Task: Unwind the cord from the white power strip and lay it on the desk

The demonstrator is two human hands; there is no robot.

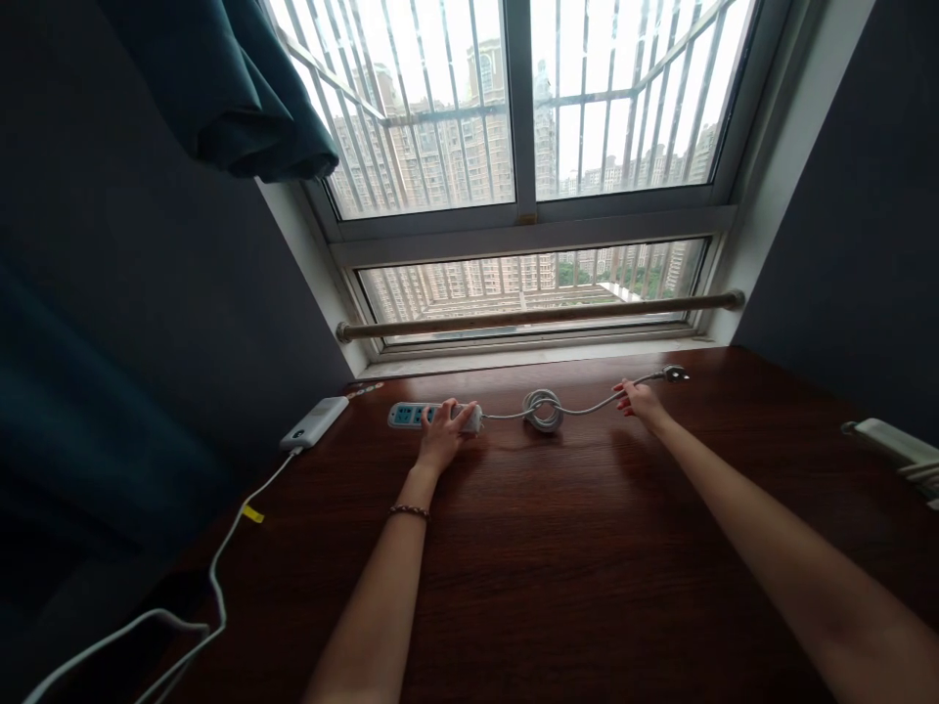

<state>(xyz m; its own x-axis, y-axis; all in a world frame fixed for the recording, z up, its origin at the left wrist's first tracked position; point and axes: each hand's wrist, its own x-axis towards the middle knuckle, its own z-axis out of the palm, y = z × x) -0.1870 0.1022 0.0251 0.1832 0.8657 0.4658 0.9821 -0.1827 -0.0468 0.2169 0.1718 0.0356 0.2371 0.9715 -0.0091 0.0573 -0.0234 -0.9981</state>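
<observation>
A white power strip (404,416) with blue-green sockets lies on the dark wooden table toward the window. My left hand (442,433) grips its right end from above, the fingers bent over its sides and covering some sockets. A light grey cord runs from that end into a coiled bundle (544,411) in the middle. From the coil the cord (593,407) continues to the right, where my right hand (641,404) pinches it between thumb and fingers. Past that hand, the dark plug (675,374) points right with its metal prongs showing.
Another white power strip (315,423) lies at the left, its white cable (217,577) trailing toward me with a yellow tag (253,513). A white object (899,442) with cords sits at the right edge. Behind the table are a rail (543,318) and a barred window; a curtain (242,108) hangs left.
</observation>
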